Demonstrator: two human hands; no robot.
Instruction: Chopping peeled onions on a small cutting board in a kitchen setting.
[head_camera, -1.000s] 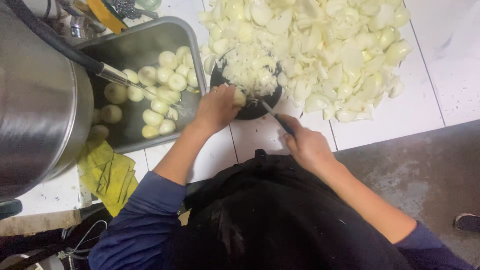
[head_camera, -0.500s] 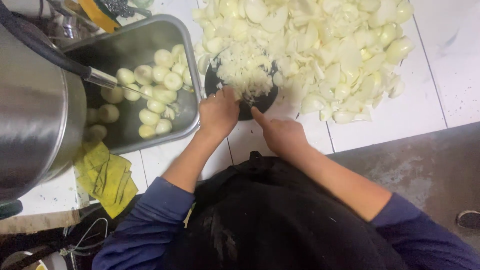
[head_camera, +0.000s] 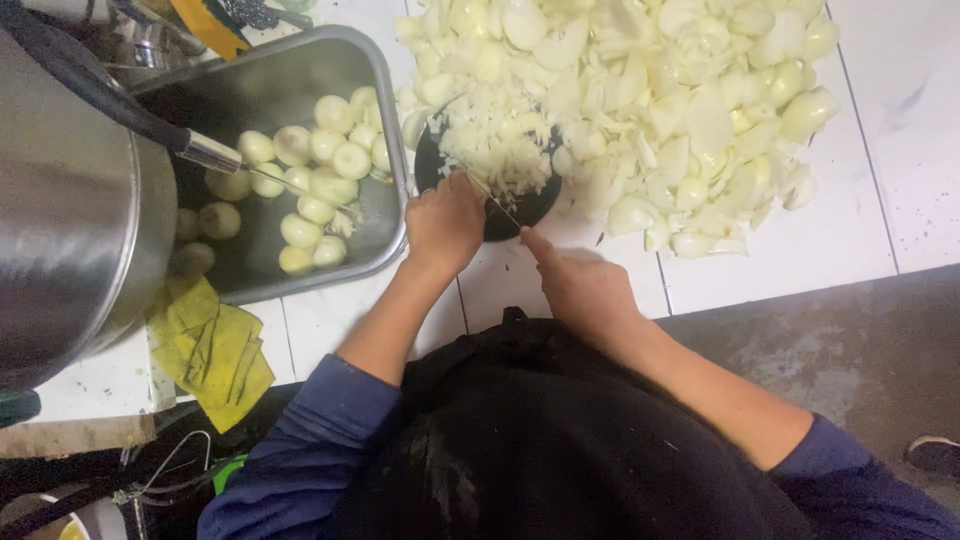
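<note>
The big steel pot (head_camera: 70, 200) stands at the left edge of the white tiled counter (head_camera: 880, 180), its wall close against the metal tray (head_camera: 385, 120) of peeled whole onions (head_camera: 310, 185); a nudge of your left elbow could shove the tray into it, or off the near edge where the yellow cloth (head_camera: 210, 345) hangs.

The heap of onion pieces (head_camera: 680, 100) fills the far right of the counter and crowds the small dark round board (head_camera: 500, 215). It leaves you little room, so pieces may slide onto the board and under the blade, or spill off the near edge to the floor.

On the board lies the pile of finely chopped onion (head_camera: 495, 150), just beyond your hands. It is loose and wet-looking, so I judge it may skid as you press.

Your left hand (head_camera: 445, 220) rests on the board's near left side, fingers curled together and pressed down on the onion; its knuckles sit just beside the blade. Your right hand (head_camera: 580, 290) is closed around the knife (head_camera: 495, 200), forefinger stretched along its back. The blade is thin and partly hidden, so I cannot tell how near the edge comes to your left fingertips. A slip there is the main danger: keep those fingertips tucked.
</note>
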